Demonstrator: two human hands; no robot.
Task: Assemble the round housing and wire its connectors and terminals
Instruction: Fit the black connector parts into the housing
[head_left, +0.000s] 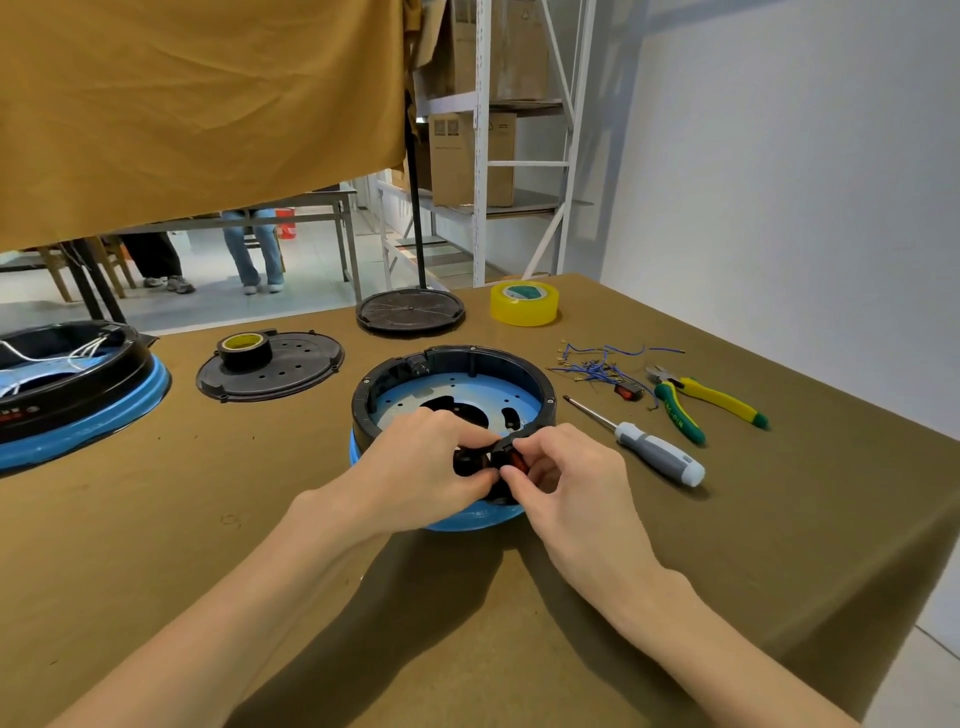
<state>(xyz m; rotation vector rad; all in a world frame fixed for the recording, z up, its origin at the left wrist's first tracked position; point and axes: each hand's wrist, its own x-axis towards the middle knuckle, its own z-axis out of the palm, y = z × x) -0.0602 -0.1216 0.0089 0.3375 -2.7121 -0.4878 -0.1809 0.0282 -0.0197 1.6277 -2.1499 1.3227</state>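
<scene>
1. Head view, centre: round housing (453, 387), black ring on a blue base, sits on the brown table (260, 493) directly in front of the person, open side up, with a pale blue perforated plate inside.
2. Left hand (421, 467) lies over the near rim of the housing, fingers curled round a black part of the rim.
3. Right hand (566, 470) meets it at the same spot, thumb and fingers pinching a small red switch (517, 460) set against the black rim; whether the switch is seated in its slot cannot be told.
4. Right of the housing, apart from it: a grey-handled screwdriver (644, 444), yellow-green pliers (698, 400), a loose bunch of blue wires (602, 364) with terminals, and a second small red switch (627, 391) between wires and pliers.
5. Behind the housing: a black round cover (410, 312) and a yellow tape roll (524, 304).
6. Left: another black cover plate (291, 371) with a roll of black tape (245, 351) standing on it, and at the table's left edge a second blue-and-black housing (78, 395) with white wires inside.
</scene>
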